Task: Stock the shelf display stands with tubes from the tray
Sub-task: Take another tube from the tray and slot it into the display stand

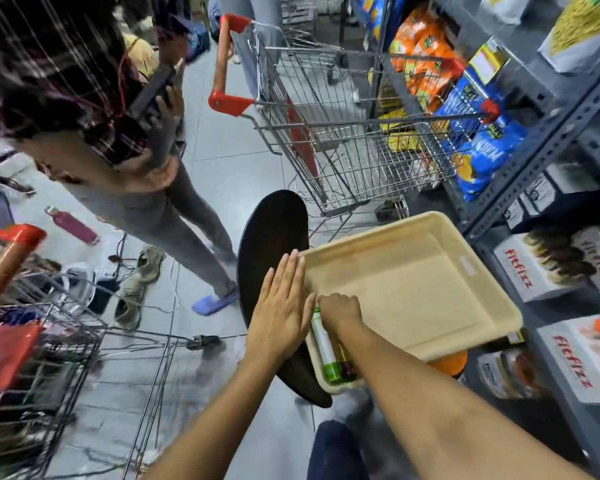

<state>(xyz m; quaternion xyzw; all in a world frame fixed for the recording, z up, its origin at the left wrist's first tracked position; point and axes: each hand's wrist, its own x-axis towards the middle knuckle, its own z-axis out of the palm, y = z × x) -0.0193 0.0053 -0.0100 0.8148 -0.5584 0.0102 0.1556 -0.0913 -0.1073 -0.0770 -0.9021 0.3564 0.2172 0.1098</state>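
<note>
While the left hand (282, 308) lies flat with fingers straight and spread, pressed against the near-left rim of the beige tray (465, 327), the right hand (340, 311) curls inside it, fingers closed on the top of a white-and-green tube (323, 344). A darker tube (347, 363) lies just right of it. Under the tray sits a round black stool (274, 237), left of the grey shelf (534, 150).

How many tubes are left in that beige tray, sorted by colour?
White and green tube: 1
Dark tube with gold: 1
Total: 2, both in the near left corner of the tray. The right hand reaches down onto them and may hide more.
</note>
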